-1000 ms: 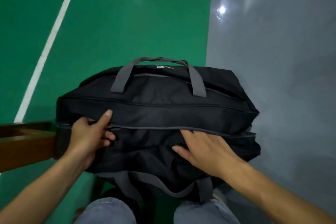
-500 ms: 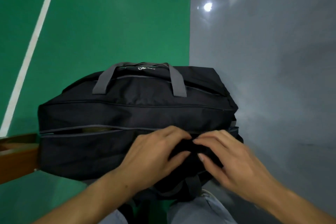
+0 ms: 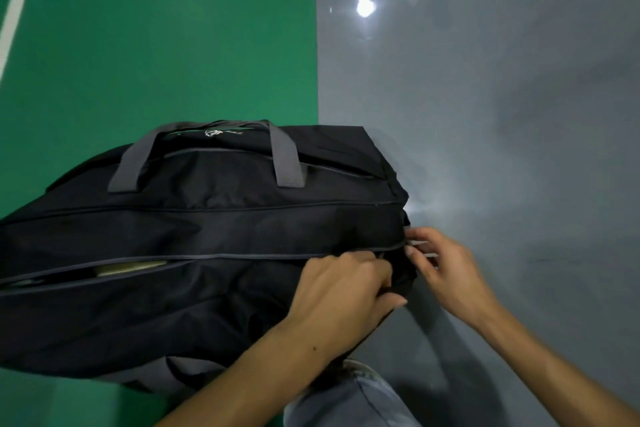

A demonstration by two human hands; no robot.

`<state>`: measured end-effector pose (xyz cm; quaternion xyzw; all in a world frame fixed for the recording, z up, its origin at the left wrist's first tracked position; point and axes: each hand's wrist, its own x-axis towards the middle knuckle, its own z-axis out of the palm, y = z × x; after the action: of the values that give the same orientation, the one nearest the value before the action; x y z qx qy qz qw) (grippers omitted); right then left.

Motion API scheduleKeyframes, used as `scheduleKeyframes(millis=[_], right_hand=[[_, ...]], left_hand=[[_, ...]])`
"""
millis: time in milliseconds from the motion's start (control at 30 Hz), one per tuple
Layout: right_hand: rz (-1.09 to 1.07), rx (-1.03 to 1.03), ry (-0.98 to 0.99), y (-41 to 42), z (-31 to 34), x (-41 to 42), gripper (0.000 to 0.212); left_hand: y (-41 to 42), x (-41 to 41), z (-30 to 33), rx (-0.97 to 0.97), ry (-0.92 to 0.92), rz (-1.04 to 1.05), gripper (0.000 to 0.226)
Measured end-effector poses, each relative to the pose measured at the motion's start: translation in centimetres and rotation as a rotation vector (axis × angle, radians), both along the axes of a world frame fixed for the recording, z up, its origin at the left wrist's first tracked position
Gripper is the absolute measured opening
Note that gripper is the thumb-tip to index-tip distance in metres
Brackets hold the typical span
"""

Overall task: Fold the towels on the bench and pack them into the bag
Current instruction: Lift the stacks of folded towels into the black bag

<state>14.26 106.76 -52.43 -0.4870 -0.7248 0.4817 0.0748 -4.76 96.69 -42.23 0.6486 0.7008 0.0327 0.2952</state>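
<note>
Right hand [image 3: 446, 267] grip at bag [image 3: 214, 232] end, zipper pull indistinct.

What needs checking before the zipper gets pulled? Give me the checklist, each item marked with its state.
1. Left hand grips the black bag fabric at the right end: ok.
2. Right hand pinches the zipper pull: cannot tell, the fingertips are at it but blurred.
3. Main zipper shut: not ok, it gapes on the left side.
4. Pale towel clear of the zipper line: not ok, it shows in the gap.
5. Grey handles clear of the zipper: ok.
</note>
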Motion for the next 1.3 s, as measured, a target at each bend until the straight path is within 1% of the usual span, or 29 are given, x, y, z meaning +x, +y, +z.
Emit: scheduleKeyframes(millis=[67,167,233,333,433,500,567,667,767,800,867,933,1000,1067,1100,1200,1300], right_hand=[[0.026,-0.015,0.029,-0.2,-0.6,-0.9,0.028],[0.045,0.048,0.09,-0.4,-1.0,-2.4,0.023],[0.046,0.084,0.072,-0.5,-0.7,-2.7,0.022],[0.079,0.229,0.011,-0.5,0.1,-1.8,0.012],[0.117,0.352,0.032,-0.7,1.6,-0.6,0.01],[0.068,0.318,0.057,-0.6,2.2,-0.3,0.011],[-0.049,0.25,0.079,-0.7,2.8,-0.5,0.013],[-0.234,0.229,0.146,-1.5,4.0,-1.5,0.014],[-0.355,0.067,0.234,-2.3,5.7,-2.1,0.015],[-0.355,0.024,0.238,-2.4,6.2,-2.2,0.016],[-0.304,0.009,0.236,-2.5,7.1,-2.0,0.02],[-0.254,0.017,0.252,-2.5,8.0,-1.7,0.023],[-0.18,0.005,0.272,-2.6,8.7,-1.4,0.025],[-0.105,-0.016,0.296,-2.7,9.4,-1.4,0.022],[-0.091,-0.028,0.31,-2.7,9.5,-1.3,0.018],[-0.143,-0.091,0.353,-2.3,8.9,-1.1,0.028],[-0.215,-0.17,0.427,-2.3,8.0,-1.4,0.025]], left_hand=[[-1.3,-1.1,0.8,-0.02,-0.051,0.007,0.035],[-2.3,-1.8,1.8,-0.039,-0.084,-0.004,0.037],[-2.5,-1.6,2.1,-0.034,-0.093,0.011,0.037],[-2.4,-1.3,2.0,-0.026,-0.083,0.016,0.038],[-2.3,-1.3,1.8,0.008,-0.075,0.027,0.039],[-2.3,-1.0,1.8,0.014,-0.086,0.033,0.04],[-2.3,-0.6,2.0,0.016,-0.088,0.046,0.039],[-2.3,-0.2,2.5,0.048,-0.081,0.079,0.042],[-1.9,0.0,3.7,0.08,-0.083,0.09,0.047],[-1.6,0.1,4.3,0.102,-0.099,0.093,0.045],[-0.9,0.6,5.1,0.179,-0.099,0.08,0.038],[0.0,1.3,5.0,0.244,-0.02,0.032,0.037],[1.0,1.7,4.3,0.275,0.067,0.056,0.032],[1.9,2.1,3.4,0.326,0.148,0.071,0.021],[2.3,2.3,2.9,0.353,0.189,0.063,0.02],[2.7,2.9,1.2,0.394,0.229,0.065,0.027],[2.3,3.1,-0.1,0.425,0.193,0.164,0.031]])
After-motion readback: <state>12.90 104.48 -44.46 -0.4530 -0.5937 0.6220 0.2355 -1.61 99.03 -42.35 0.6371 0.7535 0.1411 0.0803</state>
